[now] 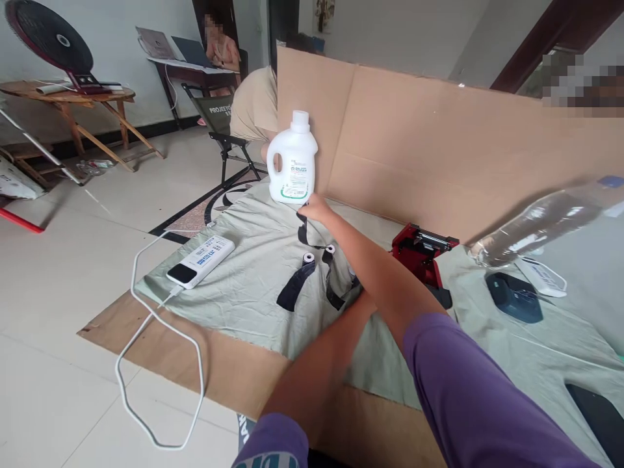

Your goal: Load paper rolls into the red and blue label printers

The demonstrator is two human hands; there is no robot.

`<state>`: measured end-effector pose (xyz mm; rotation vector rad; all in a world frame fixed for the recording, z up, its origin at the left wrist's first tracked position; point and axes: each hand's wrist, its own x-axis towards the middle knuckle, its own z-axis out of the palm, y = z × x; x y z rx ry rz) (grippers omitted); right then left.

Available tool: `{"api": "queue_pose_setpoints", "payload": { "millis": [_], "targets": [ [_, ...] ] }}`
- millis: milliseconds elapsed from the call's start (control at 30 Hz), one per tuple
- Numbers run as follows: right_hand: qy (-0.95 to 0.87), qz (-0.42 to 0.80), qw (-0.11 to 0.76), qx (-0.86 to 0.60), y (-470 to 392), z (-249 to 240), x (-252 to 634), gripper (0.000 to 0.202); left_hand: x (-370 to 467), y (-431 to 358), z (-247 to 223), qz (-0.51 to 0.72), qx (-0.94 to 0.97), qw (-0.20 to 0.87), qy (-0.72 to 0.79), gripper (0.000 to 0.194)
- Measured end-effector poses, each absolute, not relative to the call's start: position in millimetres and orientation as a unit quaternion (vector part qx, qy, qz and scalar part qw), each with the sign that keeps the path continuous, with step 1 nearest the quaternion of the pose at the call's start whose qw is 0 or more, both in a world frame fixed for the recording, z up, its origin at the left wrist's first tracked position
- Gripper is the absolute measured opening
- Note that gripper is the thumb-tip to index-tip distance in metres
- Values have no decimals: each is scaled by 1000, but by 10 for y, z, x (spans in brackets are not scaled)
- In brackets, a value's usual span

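My right hand reaches across to the back of the cloth, in front of the white detergent bottle. Its fingers close on a black strip that hangs and curls down toward the cloth. Below it stand small white-topped rolls with black strips trailing from them. Another dark strip lies by my forearm. My left forearm passes under the right one, and the left hand's fingers are hidden there. Behind my right forearm is a red device with a metal bar.
A white power bank with a white cable lies at left. Cardboard stands behind the cloth. On the right are a plastic bottle, a dark box and a black phone-like slab. People sit beyond.
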<state>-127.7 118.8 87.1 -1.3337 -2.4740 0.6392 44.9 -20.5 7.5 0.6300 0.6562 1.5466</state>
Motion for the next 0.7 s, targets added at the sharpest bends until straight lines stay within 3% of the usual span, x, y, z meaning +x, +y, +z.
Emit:
{"api": "queue_pose_setpoints", "payload": {
  "millis": [100, 300, 400, 567, 700],
  "targets": [
    [-869, 195, 37, -452, 1086, 646, -1384, 28, 408, -202, 88, 672, 311, 617, 267, 46],
    [-884, 176, 46, -430, 901, 740, -1218, 44, 428, -188, -5, 675, 335, 606, 257, 57],
    [-904, 156, 92, -388, 669, 952, -887, 36, 461, -193, -37, 682, 340, 603, 236, 55],
    [-956, 171, -27, -237, 149, 1042, -352, 37, 456, -231, -12, 681, 344, 604, 232, 46],
    [-963, 115, -39, -240, -40, 892, -248, 41, 423, -256, 52, 671, 350, 603, 251, 42]
  ]
}}
